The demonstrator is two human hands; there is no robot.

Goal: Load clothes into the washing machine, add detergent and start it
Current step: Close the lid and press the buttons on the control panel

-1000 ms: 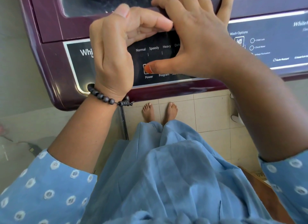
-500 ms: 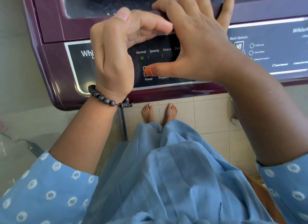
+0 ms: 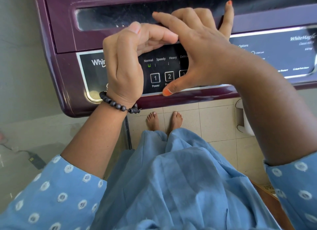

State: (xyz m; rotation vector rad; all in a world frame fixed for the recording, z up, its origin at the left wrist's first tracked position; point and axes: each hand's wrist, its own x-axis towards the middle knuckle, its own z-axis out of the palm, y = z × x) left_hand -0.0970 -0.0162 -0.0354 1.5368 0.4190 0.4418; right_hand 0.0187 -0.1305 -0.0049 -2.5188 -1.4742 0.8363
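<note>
The purple top-load washing machine (image 3: pixel 65 72) fills the top of the head view, its lid closed. Its black control panel (image 3: pixel 161 70) shows the square buttons 1 "Power" (image 3: pixel 155 78) and 2, and a green light glows under "Normal" (image 3: pixel 149 65). My left hand (image 3: pixel 125 67), with a dark bead bracelet, is cupped over the panel's left side and holds nothing. My right hand (image 3: pixel 197 55) arches over the panel from the right. Its fingers rest on the lid edge, and its thumb tip lies on the panel's lower rim below button 2.
Below the machine's front edge lie beige floor tiles (image 3: pixel 217 123) with my bare feet (image 3: pixel 164 121). A grey wall (image 3: pixel 20 58) is at the left. A white object (image 3: pixel 243 118) stands on the floor at right, and a brown box corner (image 3: pixel 267 195) shows at lower right.
My right thumb has slid off the Power button down to the panel's lower rim, uncovering buttons 1 and 2. The green Normal light came on. The left hand stays cupped.
</note>
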